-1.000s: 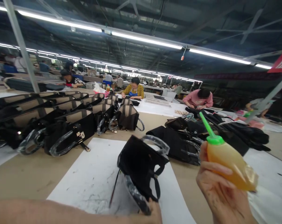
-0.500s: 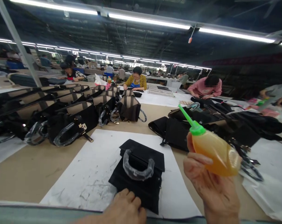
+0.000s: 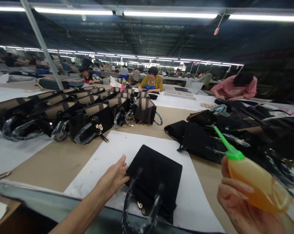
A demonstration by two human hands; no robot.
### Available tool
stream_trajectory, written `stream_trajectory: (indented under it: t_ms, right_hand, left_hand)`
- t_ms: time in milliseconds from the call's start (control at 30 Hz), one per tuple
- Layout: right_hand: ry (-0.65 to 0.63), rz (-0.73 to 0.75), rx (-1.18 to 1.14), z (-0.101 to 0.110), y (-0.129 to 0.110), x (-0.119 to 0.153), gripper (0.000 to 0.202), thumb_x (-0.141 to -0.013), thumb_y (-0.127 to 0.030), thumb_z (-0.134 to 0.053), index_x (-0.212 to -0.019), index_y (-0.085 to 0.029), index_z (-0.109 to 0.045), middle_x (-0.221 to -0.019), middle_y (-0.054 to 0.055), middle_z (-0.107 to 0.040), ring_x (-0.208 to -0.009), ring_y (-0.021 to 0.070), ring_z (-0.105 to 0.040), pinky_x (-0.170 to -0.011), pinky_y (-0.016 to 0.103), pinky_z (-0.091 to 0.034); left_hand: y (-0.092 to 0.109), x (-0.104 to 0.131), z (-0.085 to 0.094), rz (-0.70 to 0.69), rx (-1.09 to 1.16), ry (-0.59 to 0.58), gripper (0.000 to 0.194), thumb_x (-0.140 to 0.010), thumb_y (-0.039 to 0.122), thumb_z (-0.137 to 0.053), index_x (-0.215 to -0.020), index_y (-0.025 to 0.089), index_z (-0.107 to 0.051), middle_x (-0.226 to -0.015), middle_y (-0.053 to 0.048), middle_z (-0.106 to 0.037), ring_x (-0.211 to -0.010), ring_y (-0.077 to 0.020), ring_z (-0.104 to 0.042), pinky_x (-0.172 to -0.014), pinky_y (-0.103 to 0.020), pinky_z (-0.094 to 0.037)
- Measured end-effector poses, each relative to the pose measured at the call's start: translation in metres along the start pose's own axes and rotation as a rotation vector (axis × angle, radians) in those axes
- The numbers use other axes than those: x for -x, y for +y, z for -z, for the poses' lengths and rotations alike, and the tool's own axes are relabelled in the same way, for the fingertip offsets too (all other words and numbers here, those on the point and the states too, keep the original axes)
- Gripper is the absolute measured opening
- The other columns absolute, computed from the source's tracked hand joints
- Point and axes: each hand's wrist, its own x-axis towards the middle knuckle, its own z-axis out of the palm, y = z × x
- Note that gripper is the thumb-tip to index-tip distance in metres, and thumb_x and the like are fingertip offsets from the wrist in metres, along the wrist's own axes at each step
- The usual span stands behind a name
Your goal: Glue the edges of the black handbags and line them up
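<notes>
Left hand (image 3: 114, 177) is open, with its fingers spread, and the tips seem to touch the left side of a black bag (image 3: 156, 172). Right hand (image 3: 244, 201), at the lower right, is wrapped around a soft bottle (image 3: 261, 187) with orange stuff inside. Its green tip (image 3: 223, 139) points up and left, well apart from the bag.

The bag lies low in the middle of the frame, with its clear-wrapped handles toward the bottom. It has its handles and gold bits on. I cannot tell how much work is done on it or left.

It lies on a white sheet (image 3: 103, 159) with dark marks, over a tan table top (image 3: 71, 162). Open bags (image 3: 93, 122) stand in rows on the left, and a dark pile (image 3: 200, 139) is on the right. Long lights (image 3: 168, 14) shine up top, and people work farther back.
</notes>
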Motion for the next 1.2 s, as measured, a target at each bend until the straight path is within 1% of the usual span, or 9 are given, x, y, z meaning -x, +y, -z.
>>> stream_trajectory:
  t_ms: [67, 233, 400, 500, 567, 667, 767, 967, 1200]
  right_hand:
    - [-0.042, -0.059, -0.045, 0.003, 0.003, -0.002, 0.040, -0.076, -0.012, -0.060, -0.111, -0.031, -0.055, -0.072, -0.002, -0.056, -0.057, 0.0136, -0.052, -0.046, 0.026, -0.051]
    - [-0.087, -0.100, -0.048, 0.004, 0.010, -0.004, 0.047, -0.071, -0.013, -0.066, -0.113, -0.032, -0.053, -0.072, -0.003, -0.056, -0.060, 0.0143, -0.053, -0.050, 0.027, -0.052]
    - [-0.071, -0.136, -0.079, -0.003, 0.010, -0.003, 0.075, -0.060, -0.007, -0.075, -0.125, -0.023, -0.042, -0.071, -0.005, -0.054, -0.059, 0.0124, -0.053, -0.050, 0.025, -0.051]
    - [-0.071, -0.154, -0.100, -0.011, 0.008, -0.003, 0.094, -0.052, -0.009, -0.082, -0.131, -0.020, -0.033, -0.078, -0.002, -0.057, -0.058, 0.0124, -0.053, -0.048, 0.026, -0.051]
    - [-0.085, -0.133, -0.087, -0.018, 0.006, -0.002, 0.089, -0.059, -0.011, -0.078, -0.134, -0.020, -0.030, -0.081, 0.000, -0.058, -0.057, 0.0124, -0.053, -0.047, 0.026, -0.051]
    - [-0.110, -0.082, -0.086, -0.033, 0.006, 0.002, 0.074, -0.070, -0.008, -0.065, -0.135, -0.019, -0.030, -0.072, -0.002, -0.056, -0.054, 0.0122, -0.053, -0.046, 0.025, -0.050]
    - [-0.156, -0.051, -0.084, -0.050, 0.011, 0.005, 0.063, -0.073, -0.007, -0.059, -0.131, -0.021, -0.037, -0.065, -0.005, -0.054, -0.051, 0.0114, -0.051, -0.044, 0.023, -0.048]
    - [-0.220, -0.035, -0.002, -0.080, 0.034, 0.007, 0.046, -0.074, -0.010, -0.062, -0.117, -0.023, -0.051, -0.076, -0.002, -0.058, -0.052, 0.0085, -0.050, -0.045, 0.020, -0.046]
    - [-0.331, -0.143, 0.010, -0.105, 0.051, 0.002, 0.033, -0.067, -0.013, -0.071, -0.096, -0.025, -0.061, -0.080, -0.002, -0.062, -0.054, 0.0084, -0.053, -0.047, 0.019, -0.047]
  left_hand:
    - [0.000, -0.015, -0.003, 0.053, -0.048, -0.119, 0.041, -0.065, 0.050, -0.067, -0.079, 0.014, -0.052, -0.084, -0.007, -0.059, -0.071, -0.0149, -0.058, -0.066, -0.027, -0.047]
    - [0.006, -0.035, -0.033, -0.032, -0.574, -0.261, 0.037, -0.050, 0.039, -0.075, -0.072, 0.012, -0.063, -0.058, 0.002, -0.057, -0.053, -0.0113, -0.050, -0.049, -0.022, -0.036]
    - [0.012, -0.039, -0.068, -0.028, -0.534, -0.288, 0.023, -0.042, 0.024, -0.069, -0.060, 0.011, -0.062, -0.052, -0.001, -0.060, -0.051, -0.0144, -0.053, -0.053, -0.025, -0.040]
    - [0.045, -0.028, -0.087, -0.085, -0.519, -0.327, 0.019, -0.045, 0.023, -0.067, -0.059, 0.011, -0.063, -0.052, 0.000, -0.061, -0.049, -0.0130, -0.053, -0.053, -0.024, -0.040]
    - [0.079, -0.012, -0.099, -0.153, -0.551, -0.392, 0.019, -0.047, 0.022, -0.068, -0.062, 0.012, -0.065, -0.055, -0.001, -0.062, -0.052, -0.0143, -0.055, -0.053, -0.024, -0.040]
    - [0.123, 0.026, -0.115, -0.351, -0.887, -0.559, 0.013, -0.055, 0.021, -0.066, -0.065, 0.013, -0.067, -0.054, 0.001, -0.060, -0.051, -0.0145, -0.054, -0.048, -0.023, -0.036]
    - [0.127, 0.064, -0.123, -0.446, -1.201, -0.514, 0.002, -0.056, 0.015, -0.065, -0.058, 0.016, -0.065, -0.045, 0.003, -0.052, -0.042, -0.0122, -0.046, -0.042, -0.023, -0.030]
    - [0.074, 0.103, -0.115, -0.618, -1.597, -0.310, 0.009, -0.057, 0.009, -0.055, -0.055, 0.016, -0.059, -0.059, -0.005, -0.057, -0.048, -0.0156, -0.049, -0.041, -0.024, -0.026]
    - [0.097, 0.113, -0.129, -0.677, -1.819, -0.228, 0.018, -0.072, 0.019, -0.047, -0.071, 0.014, -0.064, -0.075, -0.012, -0.063, -0.073, -0.0228, -0.058, -0.062, -0.031, -0.043]
